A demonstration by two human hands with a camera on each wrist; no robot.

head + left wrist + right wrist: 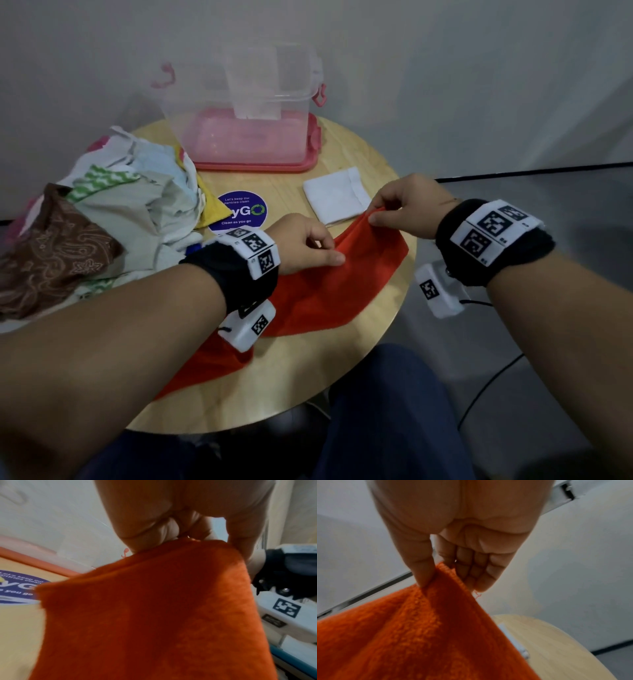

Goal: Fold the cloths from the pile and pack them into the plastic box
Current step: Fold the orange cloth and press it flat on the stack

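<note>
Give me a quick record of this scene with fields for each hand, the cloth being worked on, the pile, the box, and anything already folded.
left hand: pinches the top edge of the orange cloth
right hand: pinches the same edge, further right
orange cloth: edge lifted, the rest lies on the round table
pile: unfolded cloths, table's left side
plastic box: clear, pink base, open, at the back
white folded cloth: on the table beside the box, not packed
</note>
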